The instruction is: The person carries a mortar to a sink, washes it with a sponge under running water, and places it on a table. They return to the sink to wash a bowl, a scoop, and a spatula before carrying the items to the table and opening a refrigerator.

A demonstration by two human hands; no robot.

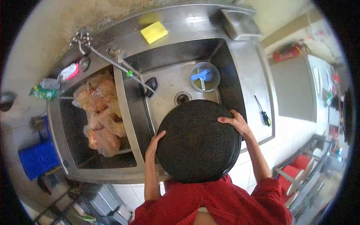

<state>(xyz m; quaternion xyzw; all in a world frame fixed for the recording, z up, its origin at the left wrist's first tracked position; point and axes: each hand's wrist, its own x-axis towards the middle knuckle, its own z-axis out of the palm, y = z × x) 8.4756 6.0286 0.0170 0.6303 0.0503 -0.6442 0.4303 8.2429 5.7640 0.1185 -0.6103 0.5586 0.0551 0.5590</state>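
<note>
A large round black tray [198, 140], with more than one rim line along its lower right edge, is held between my two hands over the front of the right sink basin [165, 108]. My left hand [155, 143] grips its left edge, thumb on top. On the right edge, my right hand [237, 123] holds on with the thumb lying over the surface; the other fingers are mostly hidden beneath. Beyond the tray are the drain [183, 98], a clear bowl [213, 84] with a blue-and-white utensil [201, 76] in it, and a dark object [151, 86] by the divider.
Plastic bags of raw meat [103, 112] fill the left basin. A tap [81, 39] with a long spout reaches over the divider. Along the back ledge lie a yellow cloth [154, 32] and a metal container [240, 24]. A screwdriver [265, 117] rests on the right drainboard.
</note>
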